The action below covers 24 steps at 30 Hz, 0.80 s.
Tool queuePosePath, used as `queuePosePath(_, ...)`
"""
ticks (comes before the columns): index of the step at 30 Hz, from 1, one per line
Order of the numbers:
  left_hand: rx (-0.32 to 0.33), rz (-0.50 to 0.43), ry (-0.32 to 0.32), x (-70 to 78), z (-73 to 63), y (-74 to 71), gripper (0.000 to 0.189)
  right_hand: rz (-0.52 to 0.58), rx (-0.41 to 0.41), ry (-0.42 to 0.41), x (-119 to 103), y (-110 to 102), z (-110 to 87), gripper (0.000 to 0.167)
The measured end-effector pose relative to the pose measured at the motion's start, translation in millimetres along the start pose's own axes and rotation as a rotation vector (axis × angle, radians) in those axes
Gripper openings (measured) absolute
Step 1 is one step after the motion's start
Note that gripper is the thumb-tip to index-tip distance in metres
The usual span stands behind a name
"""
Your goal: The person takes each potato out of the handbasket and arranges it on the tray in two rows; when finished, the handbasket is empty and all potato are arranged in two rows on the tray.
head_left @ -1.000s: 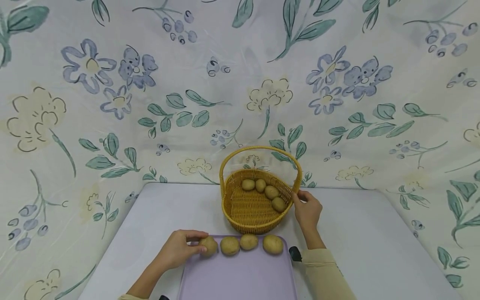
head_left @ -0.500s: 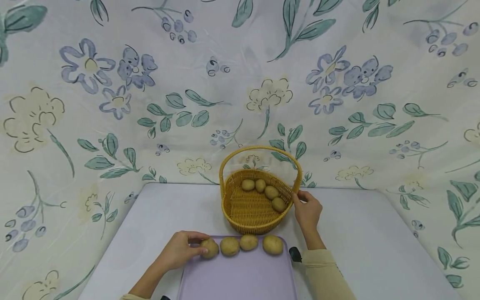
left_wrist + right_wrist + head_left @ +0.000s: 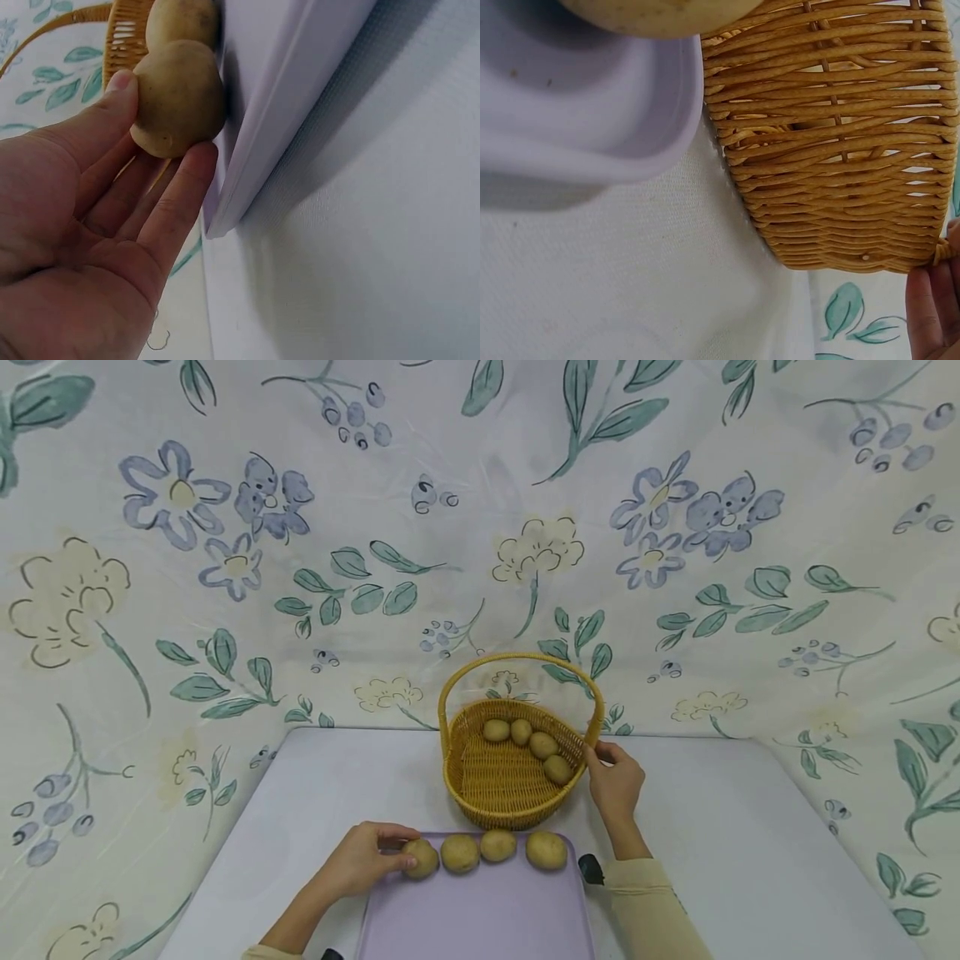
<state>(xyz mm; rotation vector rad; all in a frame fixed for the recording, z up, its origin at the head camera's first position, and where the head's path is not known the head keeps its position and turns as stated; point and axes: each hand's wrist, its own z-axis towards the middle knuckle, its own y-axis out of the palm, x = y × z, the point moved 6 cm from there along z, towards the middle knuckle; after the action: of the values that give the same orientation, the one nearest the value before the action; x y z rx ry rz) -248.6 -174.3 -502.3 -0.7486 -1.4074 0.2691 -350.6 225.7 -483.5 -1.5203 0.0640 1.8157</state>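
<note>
Potato (image 3: 422,859) beside second potato (image 3: 460,854), basket (image 3: 497,787) beyond

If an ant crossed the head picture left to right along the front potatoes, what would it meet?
The left hand, round tan potato it pinches, second tan potato, third tan potato, fourth tan potato, small black object, beige cloth sleeve.

We could reach over the near part of the purple tray (image 3: 476,914), or into the near left part of the wicker basket (image 3: 495,781). The tall handle (image 3: 521,656) arches over it, and the right hand (image 3: 617,779) blocks its right rim. Four potatoes (image 3: 460,853) line the tray's far edge; the gap behind looks thin, but we can't be sure.
</note>
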Motion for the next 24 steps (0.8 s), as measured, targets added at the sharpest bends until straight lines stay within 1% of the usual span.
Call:
queuePosePath(3,-0.004,-0.01,0.005,0.3,0.1,1.0,0.038,0.001,-0.002,0.006,0.5,-0.4,0.0,0.022)
queuePosePath(7,-0.006,-0.031,-0.005,-0.5,0.9,3.6,0.039,0.003,-0.004,0.009,0.7,-0.5,-0.4,0.022)
queuePosePath(13,-0.039,-0.056,-0.009,-1.8,1.3,6.1,0.039,0.013,-0.005,0.019,0.8,-0.7,-1.5,0.021)
queuePosePath(20,-0.08,-0.189,0.028,-1.7,0.8,7.0,0.043,0.008,-0.007,0.013,0.2,-0.1,1.0,0.022)
queuePosePath(24,-0.089,-0.228,0.046,-1.6,0.8,6.2,0.044,0.006,-0.009,0.019,1.5,0.6,1.2,0.022)
